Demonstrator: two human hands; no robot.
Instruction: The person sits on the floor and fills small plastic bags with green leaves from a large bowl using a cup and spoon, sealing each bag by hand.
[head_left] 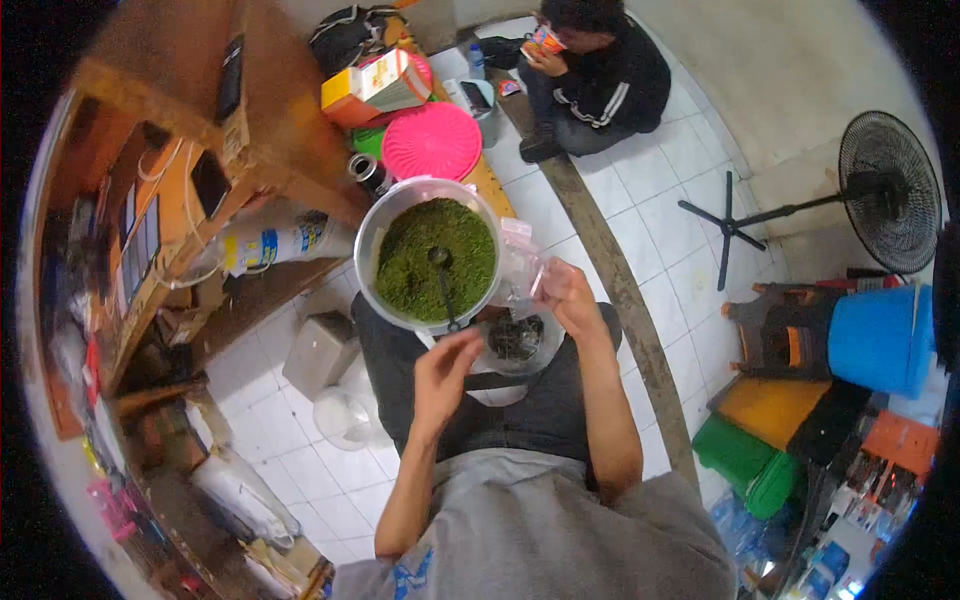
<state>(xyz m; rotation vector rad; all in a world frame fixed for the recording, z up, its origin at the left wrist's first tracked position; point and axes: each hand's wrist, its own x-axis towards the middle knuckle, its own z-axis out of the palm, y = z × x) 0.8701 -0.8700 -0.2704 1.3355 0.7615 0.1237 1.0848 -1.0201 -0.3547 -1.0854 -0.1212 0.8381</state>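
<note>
A large silver pot [365,250] full of chopped green leaf [415,235] stands before me, with a black spoon [440,262] lying in the leaf and its handle towards me. My left hand [445,378] is just below the pot's near rim, close to the handle's end. Its fingers are bent together; what they hold, if anything, is hidden. Right of the pot, my right hand [572,302] grips a clear, pinkish plastic bag [522,272]. Between my hands, on my lap, sits a clear container [548,352] with dark pieces inside.
Behind the pot are a pink lid [432,142], a black-topped jar [370,172] and an orange-yellow box [370,88]. Another person [610,80] sits on the tiled floor. A fan [885,190] and blue bin [878,340] stand right; wooden shelving [270,150] stands left.
</note>
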